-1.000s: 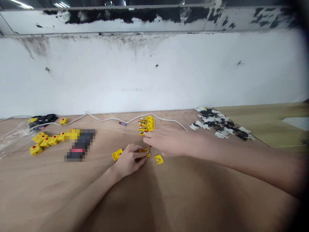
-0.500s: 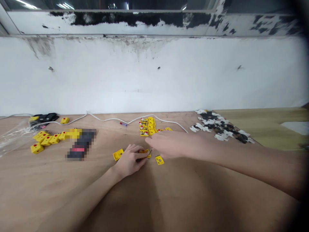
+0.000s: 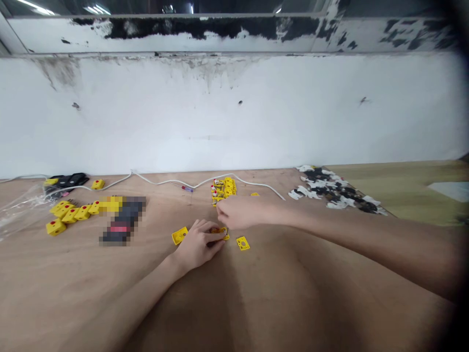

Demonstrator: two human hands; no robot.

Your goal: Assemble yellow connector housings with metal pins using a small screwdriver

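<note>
My left hand (image 3: 198, 243) is shut on a small yellow plastic part (image 3: 219, 230), and its fingers hide most of it. Just above, my right hand (image 3: 237, 212) has its fingers pinched together over that part. A thin dark shaft, probably a small screwdriver (image 3: 226, 230), shows below those fingertips, mostly hidden. Flat yellow plates with holes lie on the wooden table on either side: one (image 3: 179, 235) left of my left hand, another (image 3: 242, 243) below my right hand.
Behind my hands stand stacked yellow parts with red dots (image 3: 223, 190), and a purple-handled screwdriver (image 3: 187, 188) lies nearby. A white cable (image 3: 164, 182) runs along the back. Yellow blocks (image 3: 69, 212) sit left; black-and-white pieces (image 3: 333, 193) lie right, before a white wall.
My right hand has curled tighter and drawn in over the yellow part, uncovering a small yellow piece behind it. My left hand stays nearly still.
</note>
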